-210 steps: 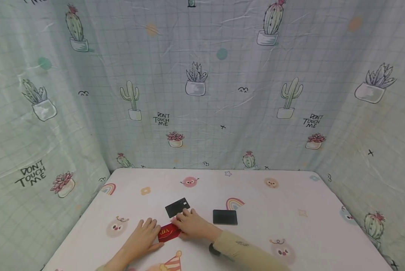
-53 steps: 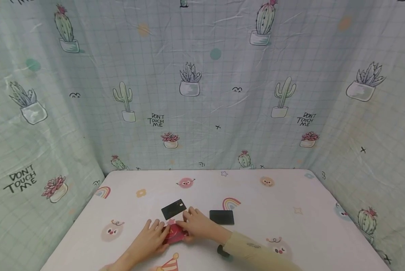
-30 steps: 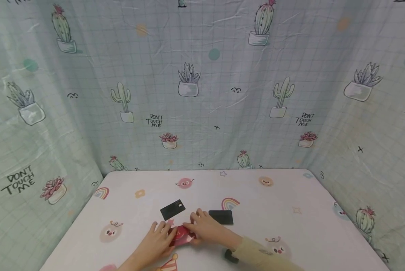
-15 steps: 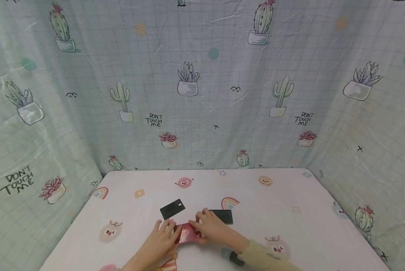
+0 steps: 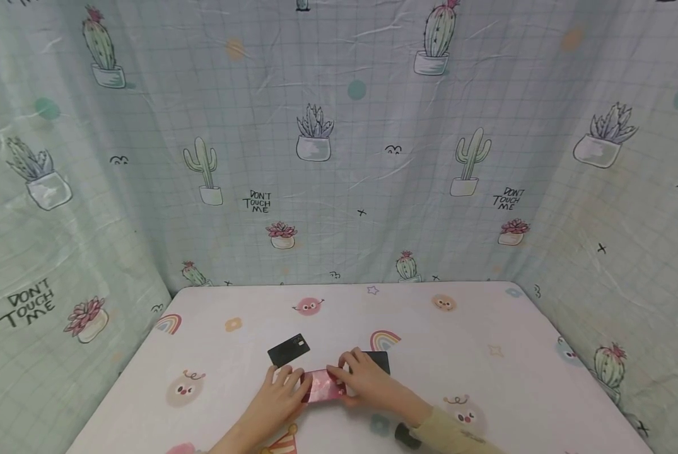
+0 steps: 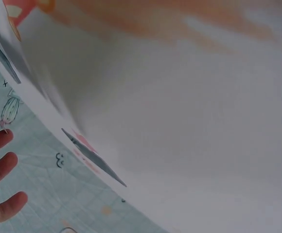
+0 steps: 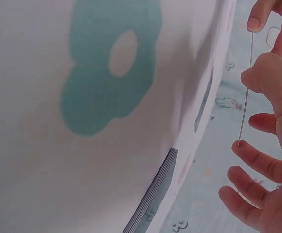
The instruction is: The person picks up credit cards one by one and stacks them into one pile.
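Observation:
A red card (image 5: 323,386), glossy with glare, is held level just above the table in the head view. My left hand (image 5: 279,400) pinches its left edge between thumb and fingers. On its right edge, my right hand (image 5: 369,381) grips the card the same way. Seen edge-on in the right wrist view, the card (image 7: 246,97) is a thin line between the two hands. A black card with a chip (image 5: 289,350) lies flat just beyond my left fingertips. Behind my right fingers, partly covered, sits a stack of black cards (image 5: 381,360).
The table (image 5: 475,353) has a white cover printed with rainbows and faces. A patterned curtain (image 5: 350,239) hangs behind and at both sides. In the right wrist view the card stack (image 7: 150,196) shows several layers.
Both hands have shifted right with the red card, whose gold VIP lettering showed at first and is now lost in glare. The black card and the stack stay on the table.

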{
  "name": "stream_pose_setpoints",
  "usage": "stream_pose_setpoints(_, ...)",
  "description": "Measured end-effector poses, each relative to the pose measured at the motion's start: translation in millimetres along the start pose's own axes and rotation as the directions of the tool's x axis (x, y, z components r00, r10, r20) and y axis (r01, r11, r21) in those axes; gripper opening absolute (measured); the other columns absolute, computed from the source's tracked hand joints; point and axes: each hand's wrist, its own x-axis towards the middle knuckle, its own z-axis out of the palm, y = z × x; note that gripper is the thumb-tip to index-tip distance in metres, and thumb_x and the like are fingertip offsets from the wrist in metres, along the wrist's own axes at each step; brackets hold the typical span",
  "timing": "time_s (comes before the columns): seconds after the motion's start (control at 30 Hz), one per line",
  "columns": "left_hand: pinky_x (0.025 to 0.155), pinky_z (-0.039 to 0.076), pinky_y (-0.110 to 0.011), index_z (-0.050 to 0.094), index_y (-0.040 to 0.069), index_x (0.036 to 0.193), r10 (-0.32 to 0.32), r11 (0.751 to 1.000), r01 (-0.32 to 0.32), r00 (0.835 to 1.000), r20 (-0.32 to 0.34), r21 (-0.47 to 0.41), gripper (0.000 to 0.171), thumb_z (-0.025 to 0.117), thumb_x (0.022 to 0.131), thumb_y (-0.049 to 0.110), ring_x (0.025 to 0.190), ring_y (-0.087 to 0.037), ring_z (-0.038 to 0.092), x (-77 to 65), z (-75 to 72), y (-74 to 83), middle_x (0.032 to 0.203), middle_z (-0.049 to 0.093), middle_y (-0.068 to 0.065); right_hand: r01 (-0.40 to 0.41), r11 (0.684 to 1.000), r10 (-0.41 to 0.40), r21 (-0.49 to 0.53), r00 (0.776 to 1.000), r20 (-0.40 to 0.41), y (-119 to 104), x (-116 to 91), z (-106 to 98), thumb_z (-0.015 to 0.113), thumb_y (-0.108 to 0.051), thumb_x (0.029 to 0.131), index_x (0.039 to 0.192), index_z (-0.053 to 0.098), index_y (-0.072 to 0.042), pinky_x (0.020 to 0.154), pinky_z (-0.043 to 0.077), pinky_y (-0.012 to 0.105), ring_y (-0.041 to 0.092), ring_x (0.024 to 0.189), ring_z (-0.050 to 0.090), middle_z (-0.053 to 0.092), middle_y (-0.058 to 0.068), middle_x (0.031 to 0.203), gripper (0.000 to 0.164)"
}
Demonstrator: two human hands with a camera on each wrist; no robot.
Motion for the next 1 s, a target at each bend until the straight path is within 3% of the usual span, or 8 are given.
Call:
stream_pose_setpoints(0.27,0.076,0.039,-0.044,0.06,0.018,0.105,-0.007,1.0,0.007,1.0,-0.014,0.009,0.042,0.066,0.069,0.041,0.091,-0.023,0.049,7.6,4.3,4.6,0.1,0.056,-0.002,0.017,0.999,-0.015,0.028,0.997,-0.073,9,-12,1,0.066,-0.037,0.074,0.122,0.052,-0.02,0.077,0.04,0.024,0.012,0.091,0.038,0.047,-0.003,0.104,0.053)
stream_pose_setpoints(0.5,0.079,0.039,-0.045,0.059,0.021,0.108,-0.035,0.999,0.036,0.997,0.065,-0.026,0.046,0.069,0.069,0.042,0.094,-0.02,0.048,16.4,4.8,9.0,0.103,0.056,0.001,-0.043,0.992,0.045,0.12,0.999,-0.015,17,-20,-3,0.066,-0.034,0.074,0.126,0.049,-0.019,0.084,0.043,0.028,0.014,0.098,0.039,0.048,-0.002,0.11,0.056)
stream_pose_setpoints(0.7,0.078,0.039,-0.045,0.058,0.021,0.107,-0.025,0.999,0.026,1.0,0.015,-0.034,0.043,0.068,0.07,0.042,0.092,-0.02,0.048,23.0,9.5,10.8,0.102,0.056,0.001,-0.036,0.993,0.042,0.114,0.998,-0.056,24,-25,-5,0.068,-0.034,0.071,0.124,0.051,-0.016,0.084,0.043,0.029,0.015,0.097,0.041,0.05,-0.001,0.109,0.058)
stream_pose_setpoints(1.0,0.082,0.038,-0.046,0.058,0.021,0.11,-0.041,0.998,0.045,0.997,0.069,-0.053,0.042,0.066,0.074,0.042,0.096,-0.02,0.048,33.9,9.1,14.3,0.106,0.056,0.002,-0.028,0.992,0.042,0.12,0.992,-0.118,32,-31,-5,0.07,-0.031,0.068,0.124,0.052,-0.012,0.081,0.042,0.029,0.014,0.092,0.04,0.05,0.0,0.107,0.062)
